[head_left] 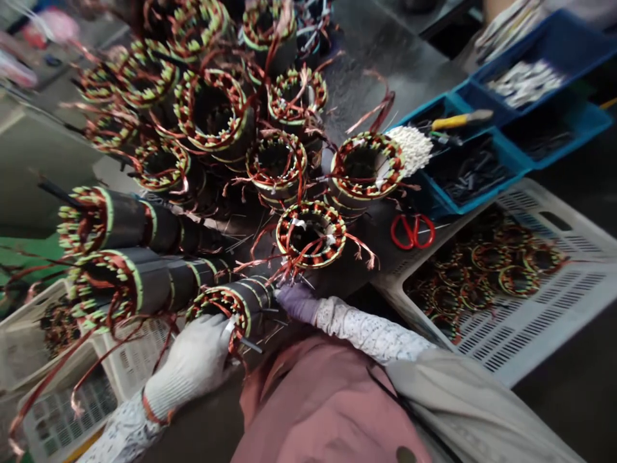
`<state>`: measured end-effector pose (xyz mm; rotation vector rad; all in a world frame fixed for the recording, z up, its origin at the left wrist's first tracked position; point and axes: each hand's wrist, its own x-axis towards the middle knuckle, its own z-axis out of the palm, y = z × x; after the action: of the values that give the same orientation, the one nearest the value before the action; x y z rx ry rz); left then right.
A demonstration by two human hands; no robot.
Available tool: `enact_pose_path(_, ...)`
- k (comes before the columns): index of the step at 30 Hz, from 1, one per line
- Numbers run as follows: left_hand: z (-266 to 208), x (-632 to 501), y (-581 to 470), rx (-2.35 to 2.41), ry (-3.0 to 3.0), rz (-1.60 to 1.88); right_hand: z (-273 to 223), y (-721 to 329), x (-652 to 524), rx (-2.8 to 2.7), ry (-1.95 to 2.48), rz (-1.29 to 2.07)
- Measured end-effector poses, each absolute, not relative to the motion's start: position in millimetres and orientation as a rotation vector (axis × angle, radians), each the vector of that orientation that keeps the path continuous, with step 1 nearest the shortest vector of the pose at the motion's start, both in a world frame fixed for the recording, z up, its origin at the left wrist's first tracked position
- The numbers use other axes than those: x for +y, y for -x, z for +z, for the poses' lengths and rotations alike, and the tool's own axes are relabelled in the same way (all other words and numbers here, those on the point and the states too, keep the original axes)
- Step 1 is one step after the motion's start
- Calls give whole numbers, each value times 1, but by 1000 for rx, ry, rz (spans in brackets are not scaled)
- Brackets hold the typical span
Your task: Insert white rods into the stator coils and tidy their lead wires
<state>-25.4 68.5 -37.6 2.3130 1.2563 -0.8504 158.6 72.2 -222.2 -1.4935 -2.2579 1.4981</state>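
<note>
"Fingers first — what does the left hand (193,361), in its white knitted glove, have hold of?"

"Its thumb side lies against the near end of a dark grey metal cylinder (255,297), wound with copper and edged with pale green tabs. Its other fingertips are out of sight, so I can't tell how far they close."

"And the right hand (296,302)?"

"Purple-gloved, blurred, right by the cylinder's other end. Whether it grips or only touches, I can't tell."

"Where is the cylinder?"

"On its side, just in front of the person, between both hands. I judge it heavy and rigid, its smooth wall rather slippery under a glove."

"Best hold?"

"Around the bare barrel, I'd say — the wound ends and loose dark-sleeved leads (252,345) look easier to bend or nick."

"Farther out?"

"Two similar lying cylinders (161,276) to the left, a white slatted plastic crate (544,315) to the right. Beyond, an upright copper-wound cylinder (321,260), red-handled scissors (412,231), blue plastic trays (518,161), then a crowd of upright wound cylinders (231,145)."
</note>
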Motion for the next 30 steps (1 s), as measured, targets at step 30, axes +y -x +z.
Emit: enact_pose_path(30,-42,66,36,1222,-2409,-685,-234,-170,64,-1355,1434,2234)
